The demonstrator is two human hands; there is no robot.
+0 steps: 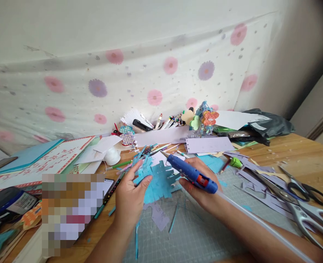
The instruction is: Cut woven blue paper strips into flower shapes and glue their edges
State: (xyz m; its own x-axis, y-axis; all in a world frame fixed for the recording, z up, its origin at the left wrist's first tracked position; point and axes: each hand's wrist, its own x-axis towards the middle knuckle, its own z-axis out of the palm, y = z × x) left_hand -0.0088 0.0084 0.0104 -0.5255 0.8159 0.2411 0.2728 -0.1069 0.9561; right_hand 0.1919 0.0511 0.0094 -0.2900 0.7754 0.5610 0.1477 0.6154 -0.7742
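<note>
My left hand (132, 188) holds the left edge of a blue fringed paper piece (158, 182) between thumb and fingers, above the grey cutting mat (202, 233). In my right hand (198, 182) is a blue glue gun (191, 173), its nozzle pointing up and left over the far side of the paper. A long translucent glue stick (260, 221) runs back from the gun along my right forearm. Thin blue strips (173, 219) and a purple paper scrap (159, 216) lie on the mat below the paper.
Two pairs of scissors (306, 212) (305, 188) lie at the right among purple scraps (270, 201). A phone (108, 186), partly blurred out, is at the left, near a dark blue jar (10, 204). Pens (169, 122), a white spool (112, 156) and paper sheets (209, 144) stand or lie behind.
</note>
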